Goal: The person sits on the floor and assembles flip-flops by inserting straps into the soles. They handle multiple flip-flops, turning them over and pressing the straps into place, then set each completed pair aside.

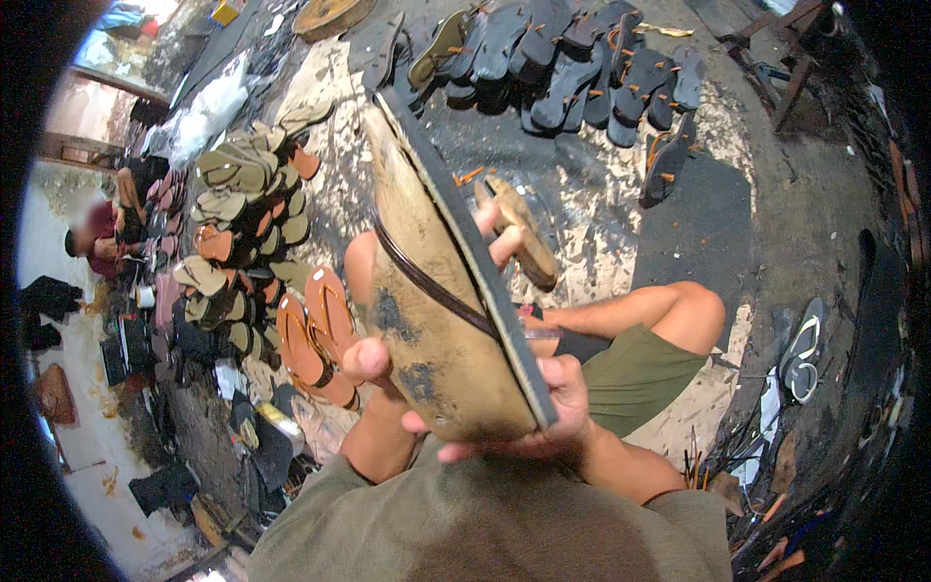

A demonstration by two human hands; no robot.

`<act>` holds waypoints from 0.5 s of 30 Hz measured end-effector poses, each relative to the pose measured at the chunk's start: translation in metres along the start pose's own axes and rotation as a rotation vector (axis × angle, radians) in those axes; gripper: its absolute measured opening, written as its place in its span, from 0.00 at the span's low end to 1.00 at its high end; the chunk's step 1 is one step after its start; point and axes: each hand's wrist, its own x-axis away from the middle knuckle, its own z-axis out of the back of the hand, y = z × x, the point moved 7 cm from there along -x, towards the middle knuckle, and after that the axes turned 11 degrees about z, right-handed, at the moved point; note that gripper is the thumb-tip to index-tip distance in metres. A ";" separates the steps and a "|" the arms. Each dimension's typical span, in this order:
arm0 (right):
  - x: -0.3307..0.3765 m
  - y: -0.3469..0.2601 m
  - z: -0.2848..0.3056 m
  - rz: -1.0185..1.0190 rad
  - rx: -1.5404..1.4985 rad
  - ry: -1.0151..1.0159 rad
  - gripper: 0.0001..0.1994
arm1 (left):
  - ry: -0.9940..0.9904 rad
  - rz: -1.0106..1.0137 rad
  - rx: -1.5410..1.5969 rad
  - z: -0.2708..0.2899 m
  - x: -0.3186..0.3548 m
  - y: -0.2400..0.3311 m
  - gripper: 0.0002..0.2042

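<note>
The person sits on the floor and holds one tan sandal (427, 291) with a black sole edge and a dark strap, tilted up in the near middle of the view, so it hides much of the floor and the legs behind it. The right hand (543, 412) is closed around the near end of the sandal, fingers curled under it. The left hand (373, 364) touches the left edge; only a thumb and some fingertips show, so I cannot tell how far it is open. Behind the sandal, another finger tip shows beside a wooden block (519, 233) on the floor. Just left of the knee lie two orange sandals (318, 335) side by side. Further left is a big heap of tan sandals (238, 218), too many to count. At the far side lies a pile of black sandals (572, 58), also uncountable. On the right, one white-strapped pair (803, 351) rests alone. At the far left sits another person (97, 238).
</note>
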 end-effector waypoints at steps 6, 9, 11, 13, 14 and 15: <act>-0.007 -0.061 0.049 0.547 1.149 0.105 0.45 | 0.299 0.263 -0.411 0.059 0.015 -0.027 0.44; -0.010 -0.065 0.056 0.478 1.120 0.087 0.42 | 0.268 0.383 -0.467 0.060 0.020 -0.037 0.44; -0.015 -0.069 0.061 0.390 0.962 0.117 0.40 | 0.230 0.398 -0.491 0.067 0.019 -0.039 0.46; -0.022 -0.070 0.065 0.270 0.631 0.200 0.38 | 0.231 0.276 -0.713 0.082 0.021 -0.041 0.47; -0.024 -0.073 0.067 0.307 0.719 0.191 0.37 | 0.227 0.214 -0.826 0.082 0.019 -0.040 0.47; -0.028 -0.073 0.074 0.344 0.809 0.182 0.36 | 0.250 0.231 -0.826 0.081 0.020 -0.042 0.47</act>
